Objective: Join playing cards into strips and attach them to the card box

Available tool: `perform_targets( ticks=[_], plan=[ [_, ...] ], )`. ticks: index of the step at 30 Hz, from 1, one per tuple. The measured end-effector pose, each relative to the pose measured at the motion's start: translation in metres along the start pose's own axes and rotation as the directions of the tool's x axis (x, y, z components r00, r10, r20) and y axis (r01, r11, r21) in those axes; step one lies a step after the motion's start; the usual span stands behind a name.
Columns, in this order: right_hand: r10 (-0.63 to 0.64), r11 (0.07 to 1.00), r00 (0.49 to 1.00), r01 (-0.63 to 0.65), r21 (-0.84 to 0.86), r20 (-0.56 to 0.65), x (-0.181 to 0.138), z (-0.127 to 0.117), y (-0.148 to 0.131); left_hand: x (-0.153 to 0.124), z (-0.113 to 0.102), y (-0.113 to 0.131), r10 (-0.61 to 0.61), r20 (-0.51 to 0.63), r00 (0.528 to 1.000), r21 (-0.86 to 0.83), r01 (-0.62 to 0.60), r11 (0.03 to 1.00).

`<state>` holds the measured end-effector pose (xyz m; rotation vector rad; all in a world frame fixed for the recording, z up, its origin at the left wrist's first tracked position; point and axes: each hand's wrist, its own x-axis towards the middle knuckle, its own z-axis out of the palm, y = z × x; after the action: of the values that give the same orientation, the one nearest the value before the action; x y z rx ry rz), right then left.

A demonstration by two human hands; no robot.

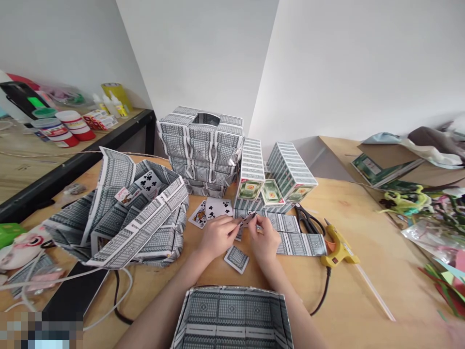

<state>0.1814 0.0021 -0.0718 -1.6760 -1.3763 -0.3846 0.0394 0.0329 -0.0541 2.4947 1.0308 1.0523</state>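
My left hand [220, 236] and my right hand [264, 237] pinch a playing card [247, 220] from both sides, just above the table. Below them a small stack of cards [237, 259] lies back side up. Face-up cards [214, 209] rest beyond my left hand. Past my right hand runs a flat strip of joined cards [301, 242], patterned backs showing. Close to my body, between my forearms, stands an open box made of cards [232, 312].
A tall card-built box [203, 145] stands at the back, beside stacked card packs [290, 169]. A bag-like card construction [145, 223] sits left. Black scissors [308, 220] and a yellow glue gun [337, 245] with its cable lie right. White cables cross the lower left.
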Motion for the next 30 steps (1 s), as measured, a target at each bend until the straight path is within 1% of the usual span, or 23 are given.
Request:
perform_targets(
  ticks=[4,9,13,15,20,23,25,27,29,30],
  plan=[
    [0.026,0.998,0.999,-0.027,0.065,0.023,0.0006,-0.0014,-0.001,-0.0007,0.0008,0.0008,-0.051,-0.014,0.999,-0.042,0.051,0.998],
    [0.009,0.979,0.992,-0.034,0.202,0.123,0.0024,-0.0019,-0.001,0.0013,-0.0013,0.0035,-0.119,-0.054,0.991,-0.089,0.114,0.989],
    [0.005,0.984,0.991,-0.028,0.175,0.132,0.0023,0.0015,0.0035,0.0031,-0.0032,0.0043,-0.157,-0.089,0.984,-0.127,0.146,0.981],
    [-0.004,0.988,0.993,-0.015,0.155,0.122,0.0022,0.0025,0.0051,0.0035,-0.0036,0.0045,-0.16,-0.085,0.983,-0.139,0.147,0.979],
    [-0.092,0.992,0.993,0.085,0.095,0.07,0.0027,0.0019,0.0047,0.0028,-0.0037,0.0046,-0.145,-0.066,0.987,-0.172,0.132,0.976],
    [-0.094,0.992,0.993,0.087,0.095,0.07,0.0028,0.0013,0.0038,0.0026,-0.004,0.0046,-0.151,-0.055,0.987,-0.182,0.138,0.974],
    [-0.044,0.99,0.996,0.033,0.136,0.077,0.0034,0.0,0.003,0.003,-0.004,0.0047,-0.174,-0.055,0.983,-0.187,0.161,0.969],
    [0.043,0.972,0.992,-0.069,0.226,0.115,0.0049,-0.0027,0.0018,0.0035,-0.0035,0.0048,-0.224,-0.061,0.973,-0.206,0.208,0.956],
    [0.154,0.919,0.968,-0.215,0.331,0.199,0.0073,-0.0059,0.0006,0.0039,-0.0022,0.0045,-0.299,-0.052,0.953,-0.265,0.275,0.924],
    [0.212,0.875,0.944,-0.298,0.38,0.254,0.0086,-0.0072,0.0001,0.0041,-0.0014,0.004,-0.342,-0.037,0.939,-0.314,0.313,0.896]
  ],
)
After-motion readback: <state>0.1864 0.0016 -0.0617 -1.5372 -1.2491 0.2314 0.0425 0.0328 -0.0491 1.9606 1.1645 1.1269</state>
